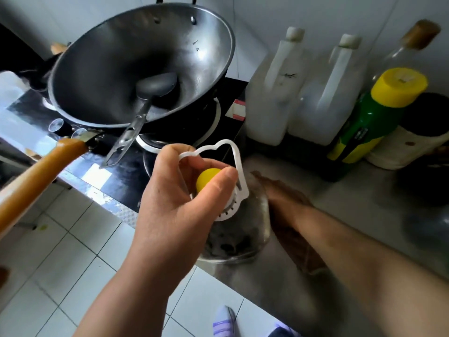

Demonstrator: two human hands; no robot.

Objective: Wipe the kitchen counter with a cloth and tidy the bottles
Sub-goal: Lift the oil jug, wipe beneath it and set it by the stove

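Head view: left hand [175, 198] pinches yellow cap [209, 177] of glass bottle [239, 229] at worktop [352, 198] front edge, lifting it clear, I judge. Right hand [286, 193] blurred behind bottle, cloth and grip unclear.

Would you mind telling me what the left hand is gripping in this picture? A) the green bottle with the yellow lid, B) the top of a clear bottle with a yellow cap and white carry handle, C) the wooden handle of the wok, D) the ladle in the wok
B: the left hand closes around the yellow cap and white carry handle of the clear bottle at the counter edge.
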